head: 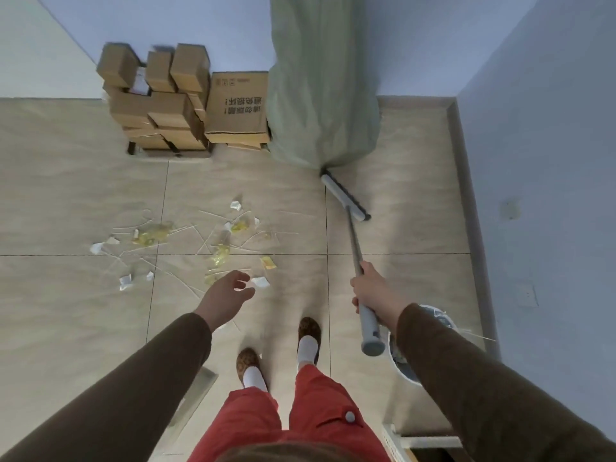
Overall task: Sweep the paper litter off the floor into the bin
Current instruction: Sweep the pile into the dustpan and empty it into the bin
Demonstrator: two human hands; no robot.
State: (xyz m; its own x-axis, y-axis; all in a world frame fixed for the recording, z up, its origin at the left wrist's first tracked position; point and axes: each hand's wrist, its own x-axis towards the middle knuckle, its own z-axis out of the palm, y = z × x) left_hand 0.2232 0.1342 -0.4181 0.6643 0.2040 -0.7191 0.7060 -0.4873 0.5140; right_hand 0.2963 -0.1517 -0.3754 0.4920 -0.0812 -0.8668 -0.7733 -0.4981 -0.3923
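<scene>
The right hand (368,290) is clenched around the grey handle of the broom (358,258), high on the shaft, while the left hand (226,296) hangs released over the floor (66,201), fingers loose and holding nothing. The broom head (345,202) sits off to the right, just beside the hem of the green curtain (321,88) and well apart from the paper litter (186,241) — white scraps, yellow wrappers and thin sticks scattered across the tile joints ahead of the feet. The white bin (405,368) stands low on the right, partly hidden behind the right sleeve.

With only one hand on the shaft, a long sideways stroke would likely wobble and skate over the flat scraps. The thin sticks look apt to roll under the bristles and stay behind. A hard sweep could fling light pieces toward the cardboard boxes (156,101), where they would lodge. The head may also snag the curtain — it lies very near.
</scene>
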